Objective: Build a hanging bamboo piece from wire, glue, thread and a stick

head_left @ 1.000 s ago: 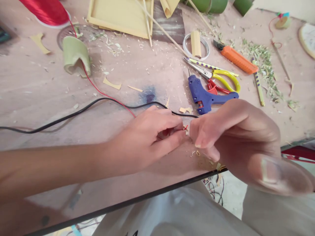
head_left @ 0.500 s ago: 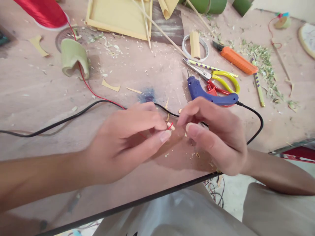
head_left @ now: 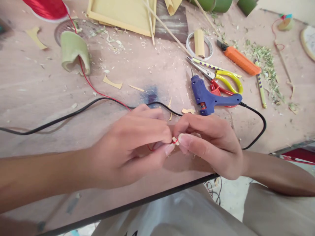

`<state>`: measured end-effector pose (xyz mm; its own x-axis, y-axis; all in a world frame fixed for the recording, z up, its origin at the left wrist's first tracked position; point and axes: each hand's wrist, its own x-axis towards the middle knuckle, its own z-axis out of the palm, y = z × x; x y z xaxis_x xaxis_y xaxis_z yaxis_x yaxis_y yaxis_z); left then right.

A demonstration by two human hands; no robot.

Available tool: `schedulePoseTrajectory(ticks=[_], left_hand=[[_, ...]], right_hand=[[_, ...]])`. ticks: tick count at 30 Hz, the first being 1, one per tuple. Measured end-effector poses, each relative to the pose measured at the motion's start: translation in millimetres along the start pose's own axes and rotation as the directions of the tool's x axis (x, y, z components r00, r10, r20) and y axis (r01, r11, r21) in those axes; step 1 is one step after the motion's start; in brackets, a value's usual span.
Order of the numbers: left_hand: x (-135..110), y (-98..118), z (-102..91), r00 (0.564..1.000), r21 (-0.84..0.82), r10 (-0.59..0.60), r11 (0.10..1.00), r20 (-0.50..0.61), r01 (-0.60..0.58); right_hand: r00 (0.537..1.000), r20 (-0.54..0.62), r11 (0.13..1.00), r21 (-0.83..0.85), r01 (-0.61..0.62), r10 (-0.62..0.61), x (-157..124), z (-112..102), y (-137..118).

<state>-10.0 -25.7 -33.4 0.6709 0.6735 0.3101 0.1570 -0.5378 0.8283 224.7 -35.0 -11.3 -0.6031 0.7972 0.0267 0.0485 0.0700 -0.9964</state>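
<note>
My left hand (head_left: 133, 144) and my right hand (head_left: 209, 141) meet fingertip to fingertip above the near table edge. Both pinch a tiny pale bamboo piece (head_left: 175, 140) with a red thread (head_left: 98, 92) looped at it. The thread runs up left past a curved green bamboo section (head_left: 71, 52) to a red thread spool (head_left: 46, 7) at the top left. Both hands are closed in a pinch.
A blue glue gun (head_left: 209, 97) with a black cord (head_left: 61, 117) lies just beyond my hands. Yellow-handled scissors (head_left: 221, 78), an orange utility knife (head_left: 242, 60), a tape ring (head_left: 199, 46), a bamboo tray (head_left: 120, 13) and shavings lie on the table (head_left: 36, 88).
My right hand came down from close to the camera and closed in on the left hand's fingertips. Both hands now pinch the small piece together, slightly lower and nearer the table edge.
</note>
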Motion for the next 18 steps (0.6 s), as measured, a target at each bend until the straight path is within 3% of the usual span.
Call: schedulePoseTrajectory(ticks=[10,18], left_hand=[[1.0,0.3,-0.3,1.0,-0.028,0.009,1.0,0.013,-0.008],[0.5,-1.1,1.8,0.999,-0.014,0.027,1.0,0.038,-0.027]], right_hand=[[0.997,-0.014,0.994,-0.081,0.08,-0.081,2.5,0.7,0.5],[0.999,0.028,0.999,-0.03,0.044,-0.043,5.7,1.3,-1.0]])
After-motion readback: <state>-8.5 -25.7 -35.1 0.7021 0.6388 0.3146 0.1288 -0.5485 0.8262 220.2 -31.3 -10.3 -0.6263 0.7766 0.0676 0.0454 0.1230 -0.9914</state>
